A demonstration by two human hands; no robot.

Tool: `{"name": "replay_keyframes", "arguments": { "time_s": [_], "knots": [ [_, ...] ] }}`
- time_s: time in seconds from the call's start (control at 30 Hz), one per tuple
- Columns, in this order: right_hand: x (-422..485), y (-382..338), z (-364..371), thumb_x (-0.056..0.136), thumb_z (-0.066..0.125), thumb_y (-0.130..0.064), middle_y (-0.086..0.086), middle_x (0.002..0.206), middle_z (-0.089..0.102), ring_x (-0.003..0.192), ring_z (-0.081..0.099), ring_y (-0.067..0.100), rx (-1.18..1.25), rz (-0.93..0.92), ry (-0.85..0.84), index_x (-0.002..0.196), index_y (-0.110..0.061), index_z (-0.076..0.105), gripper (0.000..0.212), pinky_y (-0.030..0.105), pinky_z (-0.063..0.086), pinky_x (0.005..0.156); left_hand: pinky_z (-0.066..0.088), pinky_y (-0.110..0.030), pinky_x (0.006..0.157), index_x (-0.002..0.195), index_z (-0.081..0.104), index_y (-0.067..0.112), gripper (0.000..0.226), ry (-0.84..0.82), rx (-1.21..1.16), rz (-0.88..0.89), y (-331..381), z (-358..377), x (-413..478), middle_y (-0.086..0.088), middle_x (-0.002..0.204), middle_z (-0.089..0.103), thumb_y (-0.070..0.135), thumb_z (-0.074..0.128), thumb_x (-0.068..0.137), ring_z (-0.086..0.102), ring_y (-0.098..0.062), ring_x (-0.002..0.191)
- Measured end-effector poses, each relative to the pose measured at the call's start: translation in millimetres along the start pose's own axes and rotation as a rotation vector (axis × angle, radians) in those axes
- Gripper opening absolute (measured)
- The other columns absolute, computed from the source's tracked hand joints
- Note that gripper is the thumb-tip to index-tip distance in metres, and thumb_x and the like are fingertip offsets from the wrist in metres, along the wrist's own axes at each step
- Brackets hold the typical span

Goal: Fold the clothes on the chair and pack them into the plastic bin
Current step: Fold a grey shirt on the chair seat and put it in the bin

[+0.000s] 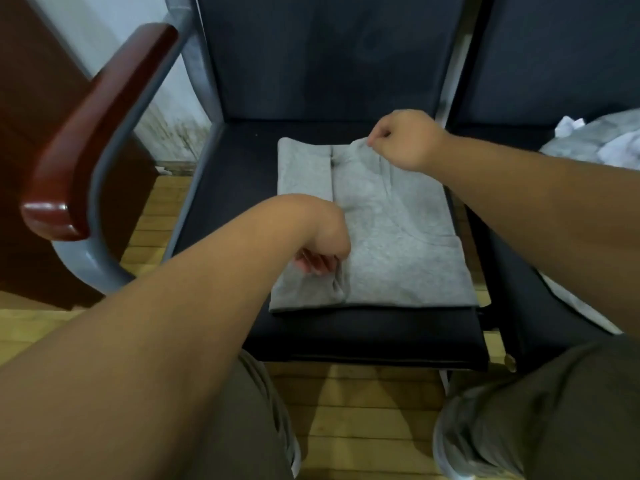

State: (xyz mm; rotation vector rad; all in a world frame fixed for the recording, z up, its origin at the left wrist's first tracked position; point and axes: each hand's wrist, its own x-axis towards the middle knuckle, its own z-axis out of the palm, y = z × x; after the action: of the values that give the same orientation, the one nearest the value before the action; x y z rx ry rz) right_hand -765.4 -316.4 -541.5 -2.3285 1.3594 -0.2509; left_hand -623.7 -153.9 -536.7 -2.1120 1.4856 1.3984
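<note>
**Grey garment lies lengthwise on the seat**

The folded grey knit garment (391,244) lies flat on the black padded chair seat (363,337), its long axis running from you toward the backrest. Your left hand (322,247) pinches the near end of its centre fold, and your right hand (401,136) pinches the far edge. The frame cuts off the crumpled grey-and-white clothes (595,140) at right.

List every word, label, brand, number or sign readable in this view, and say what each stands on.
No readable text anywhere in this view.
The grey garment on the seat shows no print or tag.
The pile of clothes on the next seat shows no lettering.
A faint round mark on the backrest is too blurred to tell whether it holds any text.
</note>
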Motion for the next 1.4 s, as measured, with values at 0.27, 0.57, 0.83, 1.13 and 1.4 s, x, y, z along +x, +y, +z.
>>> {"name": "replay_keyframes", "arguments": {
  "time_s": [0.27, 0.57, 0.83, 1.13, 1.4],
  "knots": [
    [-32, 63, -52, 0.102, 0.059, -0.020, 0.003, 0.121, 0.071, 0.115, 0.062, 0.020, 0.085, 0.257, 0.009, 0.115, -0.011, 0.078, 0.024, 0.030, 0.047, 0.092, 0.059, -0.030, 0.080, 0.117, 0.072, 0.019, 0.018, 0.071, 0.138, 0.386, 68, 35, -5, 0.001, 0.108, 0.074, 0.020, 0.064, 0.101, 0.072, -0.011, 0.093],
    [-39, 105, -26, 0.105, 0.054, -0.021, 0.004, 0.156, 0.052, 0.142, 0.049, 0.025, 0.038, 0.233, -0.138, 0.143, -0.027, 0.064, 0.040, 0.032, 0.039, 0.116, 0.050, -0.042, 0.107, 0.140, 0.062, 0.038, 0.047, 0.032, 0.390, 0.624, 110, 73, 27, -0.002, 0.140, 0.059, 0.011, 0.052, 0.103, 0.057, -0.025, 0.125],
    [-21, 117, -8, 0.105, 0.054, -0.024, 0.004, 0.174, 0.022, 0.158, 0.025, 0.025, -0.006, 0.215, -0.289, 0.160, -0.040, 0.042, 0.058, 0.035, 0.024, 0.127, 0.053, -0.036, 0.093, 0.122, 0.073, 0.036, 0.033, 0.019, 0.492, 0.693, 112, 79, 37, 0.005, 0.115, 0.052, 0.017, 0.069, 0.095, 0.059, -0.021, 0.105],
    [-17, 105, -6, 0.102, 0.049, -0.014, 0.013, 0.137, 0.061, 0.127, 0.059, 0.033, -0.170, 0.203, -0.190, 0.120, -0.005, 0.073, 0.030, 0.040, 0.051, 0.107, 0.050, -0.030, 0.078, 0.095, 0.060, 0.029, 0.014, 0.069, 0.490, 0.736, 106, 77, 34, 0.003, 0.106, 0.059, 0.021, 0.072, 0.093, 0.058, -0.018, 0.092],
    [-15, 75, -20, 0.101, 0.058, -0.021, 0.012, 0.121, 0.073, 0.117, 0.067, 0.032, 0.137, 0.303, -0.018, 0.121, -0.013, 0.076, 0.029, 0.040, 0.053, 0.099, 0.045, -0.029, 0.071, 0.087, 0.055, 0.023, 0.019, 0.098, 0.401, 0.771, 91, 55, 12, 0.005, 0.088, 0.057, 0.011, 0.069, 0.088, 0.051, -0.013, 0.078]
  ]
}}
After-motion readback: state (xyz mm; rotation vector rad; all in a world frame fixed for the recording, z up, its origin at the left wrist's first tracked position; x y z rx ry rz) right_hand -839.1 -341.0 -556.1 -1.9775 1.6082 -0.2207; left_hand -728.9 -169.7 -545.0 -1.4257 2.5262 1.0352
